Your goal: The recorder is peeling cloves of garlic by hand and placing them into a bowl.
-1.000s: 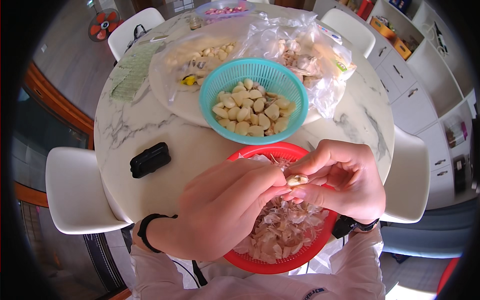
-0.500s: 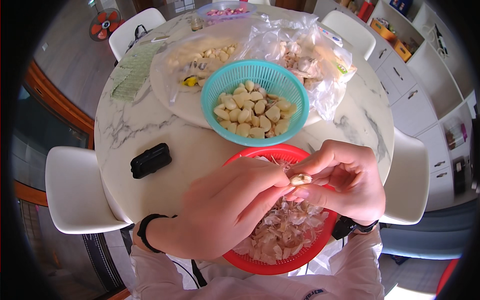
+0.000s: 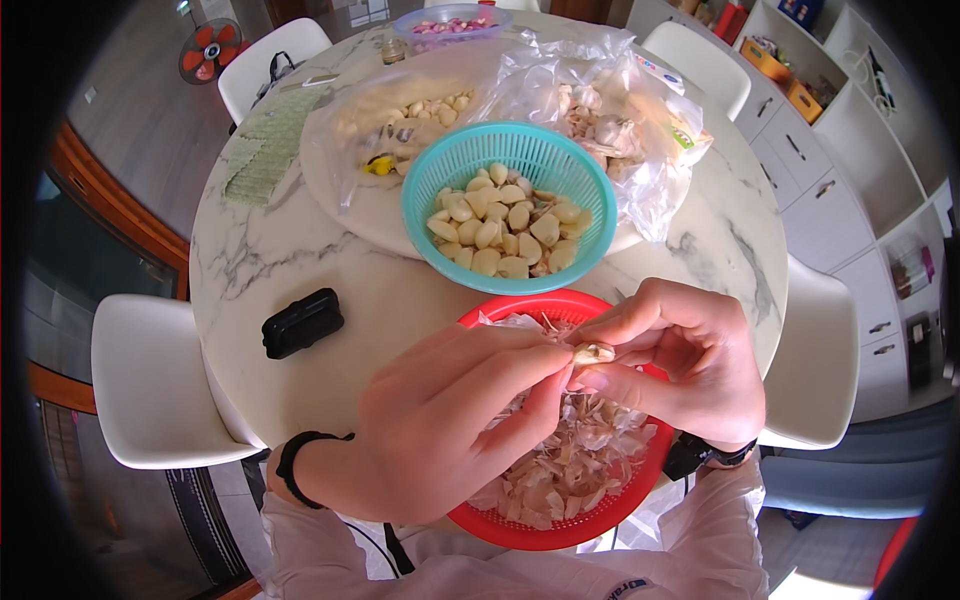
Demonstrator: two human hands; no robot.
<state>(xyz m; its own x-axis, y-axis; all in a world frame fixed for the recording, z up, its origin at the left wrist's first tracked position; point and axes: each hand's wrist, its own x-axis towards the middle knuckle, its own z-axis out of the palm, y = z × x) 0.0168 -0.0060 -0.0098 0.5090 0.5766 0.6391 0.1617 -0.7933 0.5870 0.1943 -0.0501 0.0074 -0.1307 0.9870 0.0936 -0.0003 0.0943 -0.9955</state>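
Between my two hands is a garlic clove (image 3: pixel 594 354), pale with a brownish end. My right hand (image 3: pixel 690 365) pinches it between thumb and forefinger. The fingertips of my left hand (image 3: pixel 455 415) are closed on the clove's left end. Both hands hover over a red basket (image 3: pixel 612 520) heaped with papery garlic skins (image 3: pixel 565 465). Just beyond it stands a turquoise basket (image 3: pixel 420 215) with many peeled garlic cloves (image 3: pixel 490 225) in it. My left hand hides part of the red basket's left side.
Behind the turquoise basket, plastic bags hold more peeled cloves (image 3: pixel 440 108) and whole garlic bulbs (image 3: pixel 612 130). A black case (image 3: pixel 303 323) lies on the marble-patterned table (image 3: pixel 250 260) at left, with a green cloth (image 3: pixel 265 150) farther back. White chairs (image 3: pixel 150 380) surround the table.
The clove has shifted slightly left and up between my fingers. My left hand's fingers have curled and spread a little differently; the baskets stay practically where they were.
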